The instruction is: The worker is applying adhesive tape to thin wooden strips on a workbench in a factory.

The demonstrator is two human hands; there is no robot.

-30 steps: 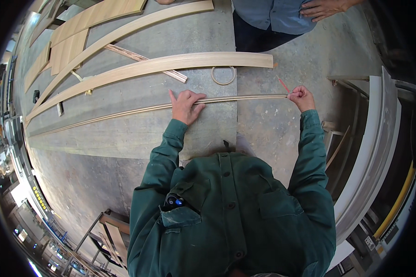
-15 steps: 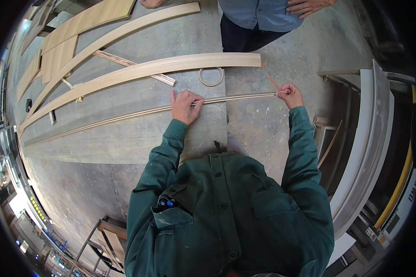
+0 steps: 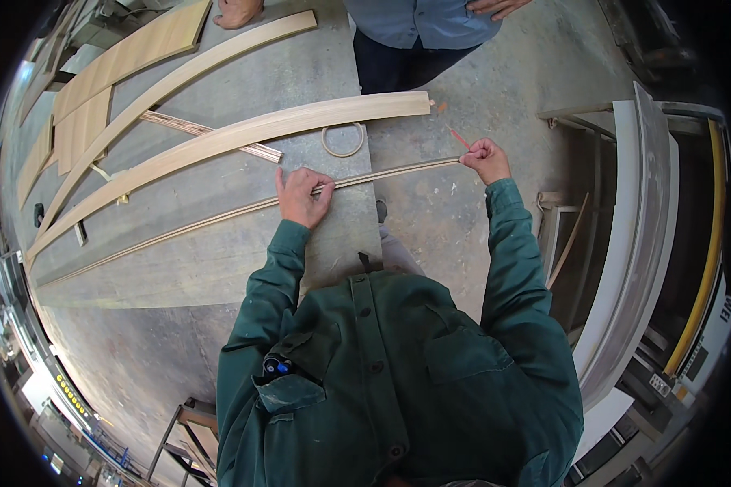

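Observation:
Long thin wooden strips (image 3: 195, 228) run slantwise over the grey tabletop (image 3: 313, 243), their right end jutting past its edge. My left hand (image 3: 303, 199) lies at the strips near that edge, thumb and fingers pinched on them. Out beyond the table, my right hand (image 3: 487, 162) closes on the strips' end. A slim red pencil (image 3: 460, 140) sticks up from the same right-hand fingers. Just beyond my left hand are a round wooden ring (image 3: 326, 146) and a wide curved board (image 3: 300, 116), whose end also overhangs the table.
Another curved board (image 3: 179, 85), a reddish grooved strip (image 3: 179, 122) and flat panels (image 3: 142, 57) lie at the far left. Across the table stands a person in a blue shirt (image 3: 422, 23), with a hand (image 3: 237, 11) on the tabletop. A rack with white panels (image 3: 625, 243) stands at right.
The whole view has shifted, so the table and strips sit further left and slope more steeply. Both hands keep their grip. More of the other person's hand on the table shows.

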